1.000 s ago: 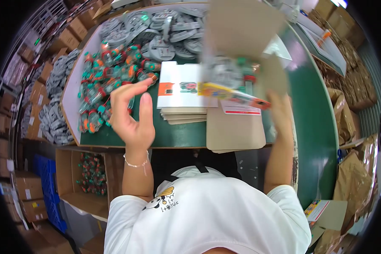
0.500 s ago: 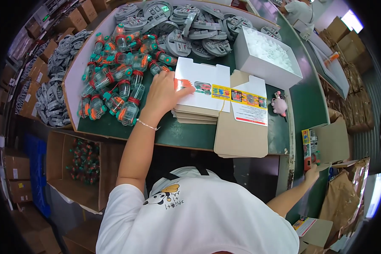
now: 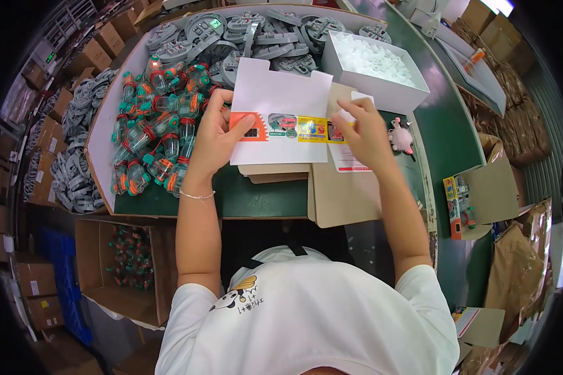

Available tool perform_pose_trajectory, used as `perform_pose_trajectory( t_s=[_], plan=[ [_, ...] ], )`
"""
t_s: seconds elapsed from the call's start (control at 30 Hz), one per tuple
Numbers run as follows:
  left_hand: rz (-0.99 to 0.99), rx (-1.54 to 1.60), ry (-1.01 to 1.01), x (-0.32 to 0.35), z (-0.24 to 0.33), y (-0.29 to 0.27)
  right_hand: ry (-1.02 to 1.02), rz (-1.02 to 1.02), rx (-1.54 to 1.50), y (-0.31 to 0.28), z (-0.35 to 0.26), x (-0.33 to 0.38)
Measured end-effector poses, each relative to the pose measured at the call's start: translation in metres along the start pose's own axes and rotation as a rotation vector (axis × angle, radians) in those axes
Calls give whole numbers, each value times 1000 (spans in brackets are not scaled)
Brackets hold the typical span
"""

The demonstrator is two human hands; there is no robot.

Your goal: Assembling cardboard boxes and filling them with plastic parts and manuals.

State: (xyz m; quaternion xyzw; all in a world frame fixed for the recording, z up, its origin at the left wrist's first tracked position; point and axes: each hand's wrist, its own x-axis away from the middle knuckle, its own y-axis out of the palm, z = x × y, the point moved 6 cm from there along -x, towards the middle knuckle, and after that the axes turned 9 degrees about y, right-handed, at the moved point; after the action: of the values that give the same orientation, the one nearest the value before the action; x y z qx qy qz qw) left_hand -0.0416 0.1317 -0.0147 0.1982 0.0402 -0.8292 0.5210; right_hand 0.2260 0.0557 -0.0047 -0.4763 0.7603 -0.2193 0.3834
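Note:
A flat box blank point(image 3: 281, 94), white with a strip of orange and yellow print, is raised a little off the stack in front of me. My left hand point(image 3: 216, 137) grips its left edge, thumb on the printed face and fingers behind. Close to its right edge is my right hand point(image 3: 369, 134), fingers bent and apart; whether a fingertip touches the card I cannot tell. Under the raised blank lies a stack of brown-backed box blanks point(image 3: 347, 197) on the green table point(image 3: 256, 200).
Clear bottle-like parts with green caps point(image 3: 162, 122) are heaped at left, grey round plastic parts point(image 3: 203, 31) behind. A white box point(image 3: 413, 94) of small white pieces and a pink toy point(image 3: 400, 136) stand right. An open filled carton point(image 3: 497, 194) sits at far right.
My right hand has come from the open carton at far right to the right edge of the blank. My left hand has lifted the blank and drawn it slightly left.

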Motion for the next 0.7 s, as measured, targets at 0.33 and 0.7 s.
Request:
perform_pose_trajectory(
  t_s=[0.33, 0.7],
  plan=[
    [-810, -890, 241, 22, 111, 37, -342, 57, -757, -64, -76, -7],
    [160, -572, 552, 35, 41, 62, -83, 215, -1215, -26, -9, 38]
  ],
)
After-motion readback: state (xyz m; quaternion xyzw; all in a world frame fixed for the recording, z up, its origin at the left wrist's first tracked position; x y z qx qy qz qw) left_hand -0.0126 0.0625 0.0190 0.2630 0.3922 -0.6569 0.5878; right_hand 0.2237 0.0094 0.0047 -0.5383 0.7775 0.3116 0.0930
